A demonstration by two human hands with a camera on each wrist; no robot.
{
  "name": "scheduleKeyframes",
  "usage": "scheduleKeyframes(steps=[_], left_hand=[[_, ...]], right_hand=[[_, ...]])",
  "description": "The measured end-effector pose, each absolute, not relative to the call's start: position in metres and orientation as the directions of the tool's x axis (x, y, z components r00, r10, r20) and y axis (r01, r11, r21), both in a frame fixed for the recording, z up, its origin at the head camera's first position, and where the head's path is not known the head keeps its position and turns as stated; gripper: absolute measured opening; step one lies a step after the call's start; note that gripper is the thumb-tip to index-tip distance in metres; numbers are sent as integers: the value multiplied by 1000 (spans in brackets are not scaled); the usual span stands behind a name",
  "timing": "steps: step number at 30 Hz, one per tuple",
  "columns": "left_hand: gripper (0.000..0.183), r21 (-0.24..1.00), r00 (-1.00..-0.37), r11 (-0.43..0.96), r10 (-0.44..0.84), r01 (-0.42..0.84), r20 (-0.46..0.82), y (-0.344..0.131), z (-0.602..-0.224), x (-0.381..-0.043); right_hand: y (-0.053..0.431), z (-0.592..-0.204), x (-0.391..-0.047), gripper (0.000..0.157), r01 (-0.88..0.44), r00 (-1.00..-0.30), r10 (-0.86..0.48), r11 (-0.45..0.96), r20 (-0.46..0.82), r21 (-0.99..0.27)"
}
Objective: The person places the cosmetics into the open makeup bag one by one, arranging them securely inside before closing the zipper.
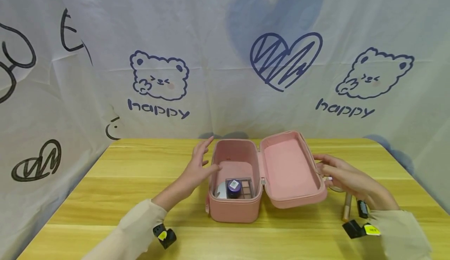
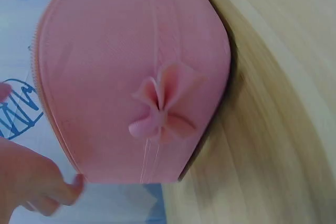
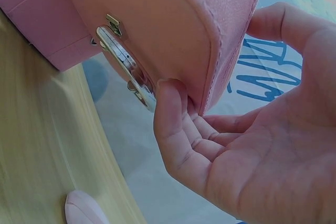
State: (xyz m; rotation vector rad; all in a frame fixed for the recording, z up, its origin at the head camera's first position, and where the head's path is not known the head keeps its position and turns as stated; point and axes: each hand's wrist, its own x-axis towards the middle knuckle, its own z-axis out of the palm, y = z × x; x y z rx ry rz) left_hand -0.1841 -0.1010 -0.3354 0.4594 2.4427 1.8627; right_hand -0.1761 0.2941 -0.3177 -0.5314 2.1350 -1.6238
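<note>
A pink cosmetic case (image 1: 233, 212) stands unzipped on the table, its lid (image 1: 288, 166) swung out to the right. Inside, near the front, lie an eyeshadow palette (image 1: 247, 187), a dark purple jar (image 1: 234, 188) and a pale silvery piece (image 1: 222, 190). My left hand (image 1: 197, 170) is spread at the case's left rim, thumb over the edge. A pink bow (image 2: 161, 109) decorates that side in the left wrist view. My right hand (image 1: 351, 178) holds the lid's outer edge between thumb and curled fingers, beside a shiny metal-ended handle (image 3: 123, 59).
Right of the lid, partly behind my right forearm, lie a slim tan-and-gold tube (image 1: 347, 209) and a small black item (image 1: 362, 209). A pale pink rounded object (image 3: 84, 209) rests on the wood-grain table (image 1: 140, 162). Behind hangs a printed white cloth (image 1: 218, 56).
</note>
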Motion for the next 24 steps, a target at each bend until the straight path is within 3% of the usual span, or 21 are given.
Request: scheduleKeyframes(steps=[5,10,24], left_hand=[[79,998,-975,30,213,-53,-58,-101,-338,-184],[69,978,-960,-105,233,-181,-153,-103,-343,-181],[62,979,-960,-106,239,-175,-146,-112,-359,-178]], right_hand=[[295,-317,-175,62,-51,-845,-528,245,-89,-968],[294,-316,-174,63,-40,-845,-527,241,-96,-970],[292,-316,-174,66,1,-855,-504,238,-125,-971]])
